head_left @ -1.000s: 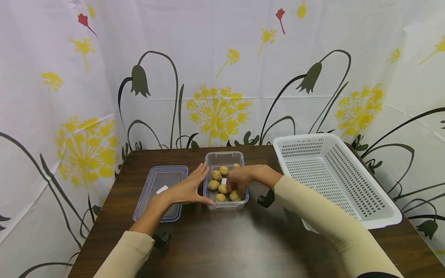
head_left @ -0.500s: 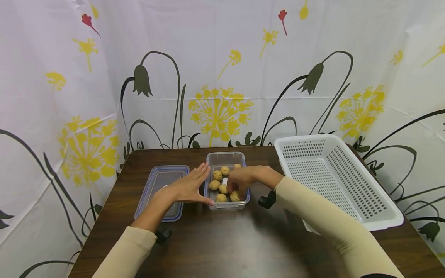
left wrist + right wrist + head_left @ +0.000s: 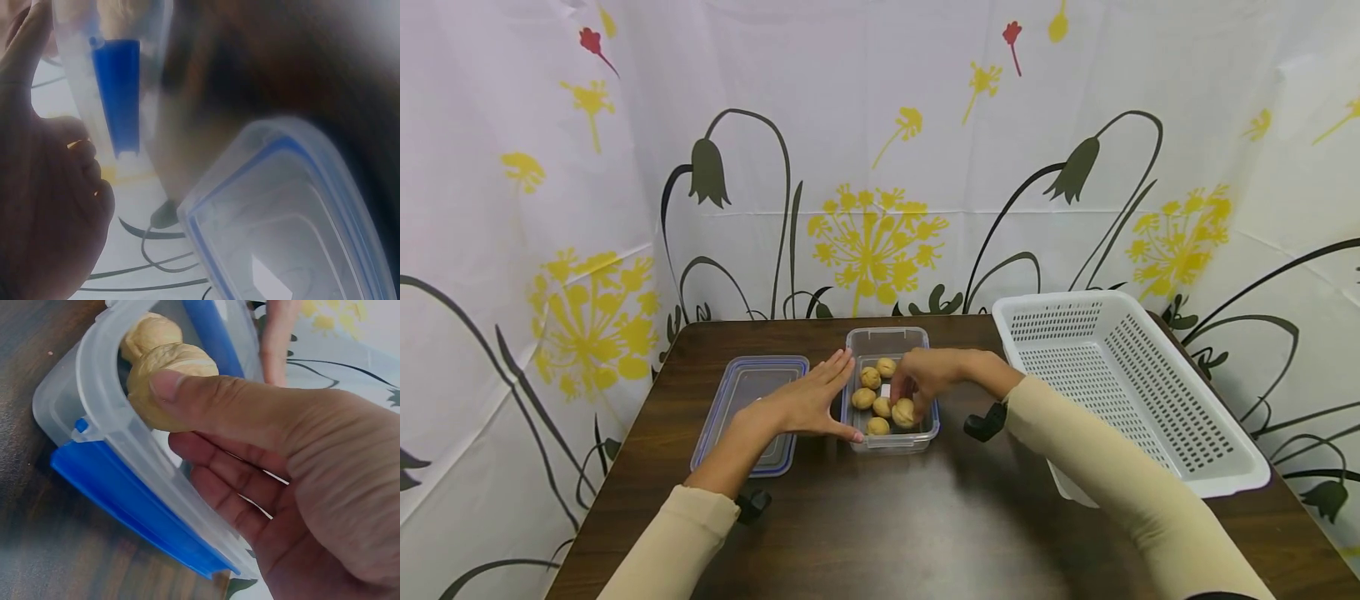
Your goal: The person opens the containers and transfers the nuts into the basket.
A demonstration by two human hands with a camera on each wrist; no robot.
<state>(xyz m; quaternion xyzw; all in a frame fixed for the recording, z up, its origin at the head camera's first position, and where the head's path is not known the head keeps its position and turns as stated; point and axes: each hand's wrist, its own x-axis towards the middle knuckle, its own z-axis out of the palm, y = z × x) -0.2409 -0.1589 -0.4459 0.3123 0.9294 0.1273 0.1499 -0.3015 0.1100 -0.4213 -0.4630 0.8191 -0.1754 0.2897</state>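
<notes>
A clear food container (image 3: 891,443) with blue side latches (image 3: 137,506) stands mid-table, several walnuts (image 3: 862,399) inside it. My right hand (image 3: 928,372) reaches over its right wall and pinches one walnut (image 3: 903,413) between thumb and fingers, near the front right corner. In the right wrist view this walnut (image 3: 187,359) overlaps another walnut (image 3: 153,332) behind it. My left hand (image 3: 808,407) lies along the container's left side, fingers straight and thumb spread toward the front left corner. In the left wrist view a blue latch (image 3: 119,94) shows beside that hand.
A clear lid (image 3: 748,375) with a blue seal lies left of the container, partly under my left forearm. A large white perforated basket (image 3: 1060,354) stands at the right, with my right sleeve (image 3: 1097,450) crossing its near left edge. A patterned curtain hangs behind the table.
My right hand has risen slightly with a walnut pinched in it, and the walnut has shifted up and a little left inside the container. My left hand keeps its place.
</notes>
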